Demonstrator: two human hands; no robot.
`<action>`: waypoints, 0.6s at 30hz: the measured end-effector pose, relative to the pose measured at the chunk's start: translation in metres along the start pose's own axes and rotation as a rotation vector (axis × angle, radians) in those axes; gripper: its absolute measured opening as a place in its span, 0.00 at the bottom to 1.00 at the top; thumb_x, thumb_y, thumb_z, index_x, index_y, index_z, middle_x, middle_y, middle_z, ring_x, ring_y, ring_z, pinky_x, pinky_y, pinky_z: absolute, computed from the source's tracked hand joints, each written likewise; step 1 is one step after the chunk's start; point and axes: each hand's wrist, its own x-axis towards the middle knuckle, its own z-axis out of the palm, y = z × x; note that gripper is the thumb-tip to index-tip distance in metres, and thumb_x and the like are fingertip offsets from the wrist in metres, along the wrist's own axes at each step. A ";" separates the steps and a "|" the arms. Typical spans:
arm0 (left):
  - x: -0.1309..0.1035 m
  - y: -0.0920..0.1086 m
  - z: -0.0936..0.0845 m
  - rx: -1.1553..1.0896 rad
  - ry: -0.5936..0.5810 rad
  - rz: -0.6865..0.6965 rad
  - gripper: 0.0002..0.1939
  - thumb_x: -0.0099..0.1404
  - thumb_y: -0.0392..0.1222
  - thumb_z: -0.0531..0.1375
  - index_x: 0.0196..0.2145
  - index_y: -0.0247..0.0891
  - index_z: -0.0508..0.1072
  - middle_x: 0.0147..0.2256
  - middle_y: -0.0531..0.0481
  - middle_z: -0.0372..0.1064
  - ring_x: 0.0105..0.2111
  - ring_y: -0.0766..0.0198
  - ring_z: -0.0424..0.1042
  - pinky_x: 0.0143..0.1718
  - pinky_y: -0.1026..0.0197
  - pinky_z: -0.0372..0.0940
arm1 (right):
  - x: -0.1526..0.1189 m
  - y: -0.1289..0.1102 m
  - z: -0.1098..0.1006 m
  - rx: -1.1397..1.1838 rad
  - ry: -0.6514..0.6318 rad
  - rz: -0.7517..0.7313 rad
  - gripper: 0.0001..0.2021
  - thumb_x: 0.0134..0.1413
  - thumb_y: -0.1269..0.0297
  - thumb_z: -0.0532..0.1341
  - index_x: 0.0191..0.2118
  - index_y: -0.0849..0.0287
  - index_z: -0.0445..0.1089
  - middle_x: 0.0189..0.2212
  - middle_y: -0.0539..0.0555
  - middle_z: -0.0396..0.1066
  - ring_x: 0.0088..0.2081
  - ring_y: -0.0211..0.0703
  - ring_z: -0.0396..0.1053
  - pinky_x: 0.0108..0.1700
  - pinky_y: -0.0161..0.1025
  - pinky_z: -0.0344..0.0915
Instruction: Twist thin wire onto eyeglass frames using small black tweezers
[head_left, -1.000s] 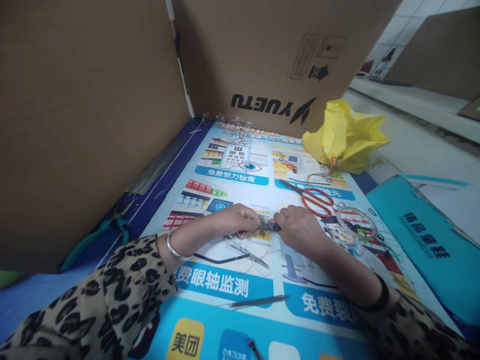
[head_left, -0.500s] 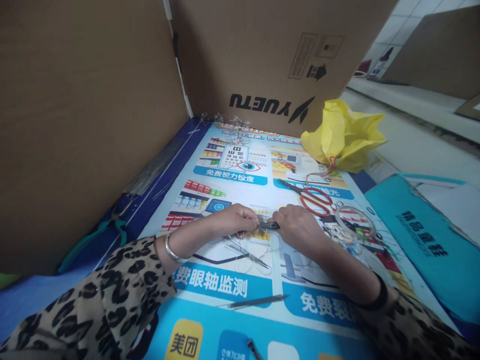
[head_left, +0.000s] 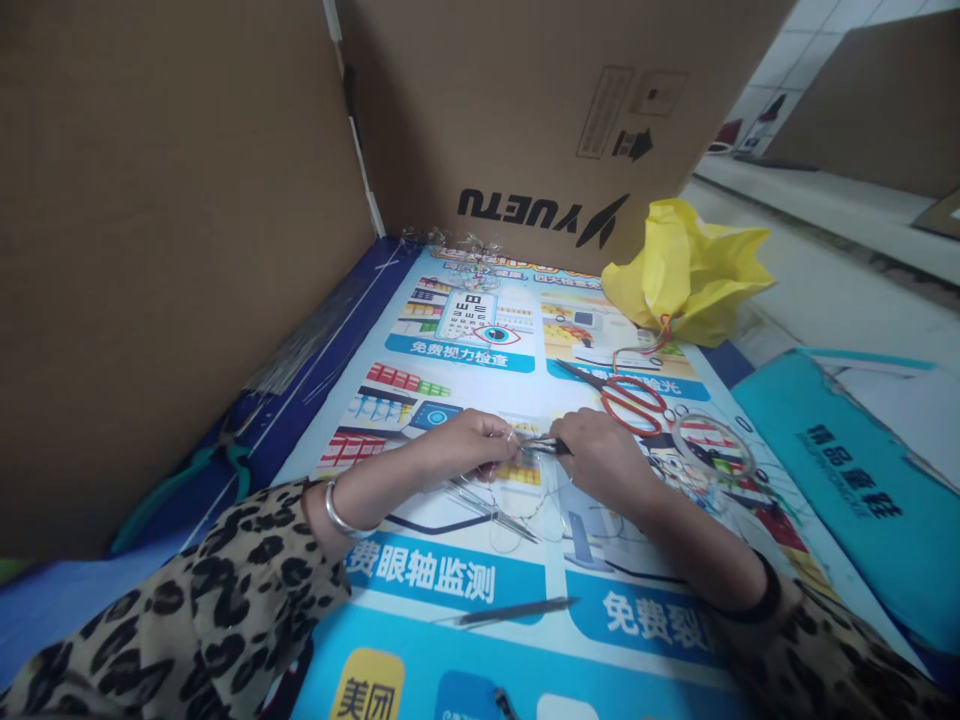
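My right hand is wrapped round a small pair of pliers, whose metal jaws point left toward my other hand. My left hand is closed in a pinch on thin wire at the jaw tips; the wire's exact shape is too fine to make out. Beneath the hands, several straight wire pieces lie with thin loops of wire around them on the printed poster sheet. A dark bundle of thin rods rests nearer to me.
Red-handled scissors and a clear ring-shaped roll lie to the right. Behind them sits crumpled yellow paper. Teal-handled pliers are at left by the cardboard wall. A teal box lid stands at right.
My right hand and its pliers have shifted slightly right, and more of the jaws shows. My left hand stays almost in place, still pinching.
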 end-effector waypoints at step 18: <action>0.001 -0.002 -0.001 0.124 0.006 -0.005 0.11 0.55 0.45 0.56 0.27 0.34 0.70 0.16 0.56 0.61 0.17 0.73 0.59 0.18 0.70 0.51 | -0.001 -0.003 0.001 -0.106 0.245 -0.131 0.06 0.48 0.70 0.55 0.26 0.59 0.68 0.23 0.54 0.65 0.30 0.42 0.56 0.33 0.39 0.45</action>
